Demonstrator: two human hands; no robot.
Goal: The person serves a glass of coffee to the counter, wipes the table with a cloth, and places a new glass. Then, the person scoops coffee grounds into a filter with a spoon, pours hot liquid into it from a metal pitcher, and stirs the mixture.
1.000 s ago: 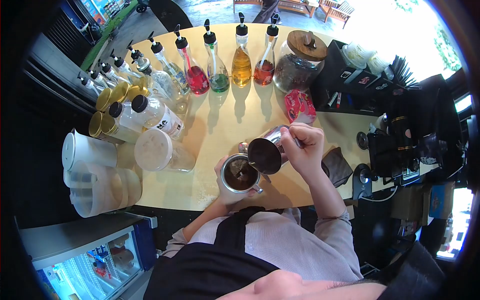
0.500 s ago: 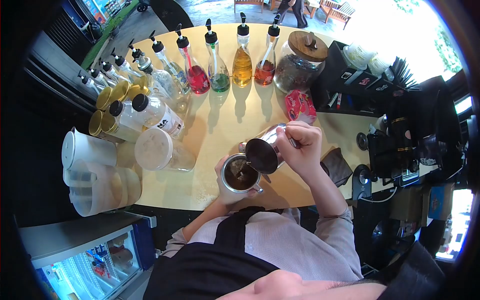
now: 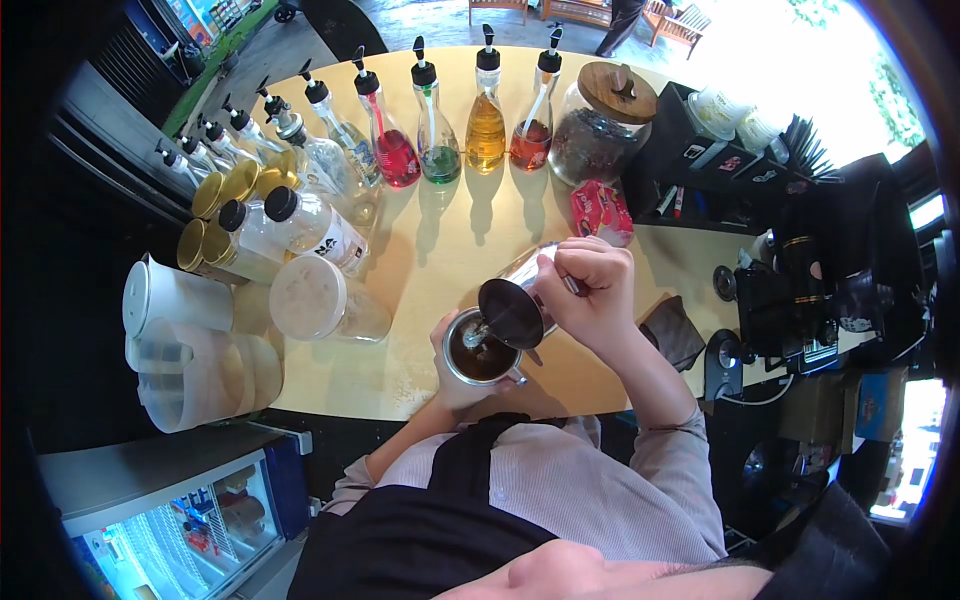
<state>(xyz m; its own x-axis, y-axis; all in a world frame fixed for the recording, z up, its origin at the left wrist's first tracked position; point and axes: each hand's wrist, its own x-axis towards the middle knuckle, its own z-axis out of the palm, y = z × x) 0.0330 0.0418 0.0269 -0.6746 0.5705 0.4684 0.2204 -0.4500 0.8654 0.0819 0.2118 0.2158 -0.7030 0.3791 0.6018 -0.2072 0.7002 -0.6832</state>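
My left hand (image 3: 456,388) is wrapped around the side of a steel cup (image 3: 516,372) with a handle, low over the table's near edge. Dark brown liquid (image 3: 482,364) fills part of it. My right hand (image 3: 597,285) grips the handle of a steel milk pitcher (image 3: 512,312), tipped to the left over the cup's far right rim. A thin stream runs from its lip into the cup, and the liquid there looks stirred up. The pitcher's inside looks dark, so how much it holds cannot be told.
Syrup bottles with pumps line the far edge, including a red one (image 3: 396,158). A lidded glass jar (image 3: 600,130) and pink packet (image 3: 602,213) stand at right. Plastic tubs (image 3: 210,375) and a pink-lidded container (image 3: 308,298) lie left. A dark cloth (image 3: 675,330) is right of my forearm.
My right hand and the pitcher have shifted slightly left, further over the cup. The pour now shows as a clearer stream. My left hand and the cup stay put.
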